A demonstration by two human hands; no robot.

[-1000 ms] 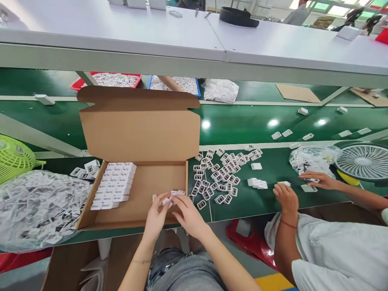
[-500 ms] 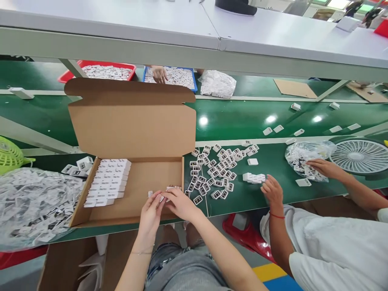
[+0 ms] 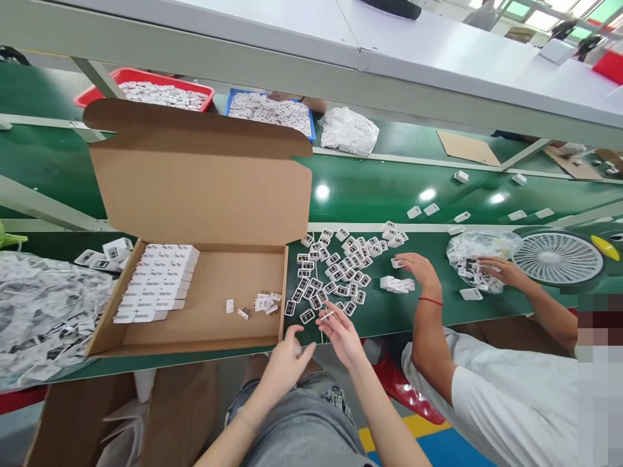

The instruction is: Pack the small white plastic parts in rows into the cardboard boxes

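- A small white piece [image 3: 326, 316] is pinched in the grip of the right hand [image 3: 344, 332], near the front edge of the table [image 3: 372, 318]
- The left hand [image 3: 287, 360] is held nearby, its grip spread
- White cases [image 3: 341, 290] are scattered just beyond
- Rows of white blocks [image 3: 156, 279] are contained in the open carton [image 3: 214, 272], to the left

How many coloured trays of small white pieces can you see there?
2: a red tray and a blue tray to its right, both beyond the raised cardboard lid. Others may be hidden behind it.
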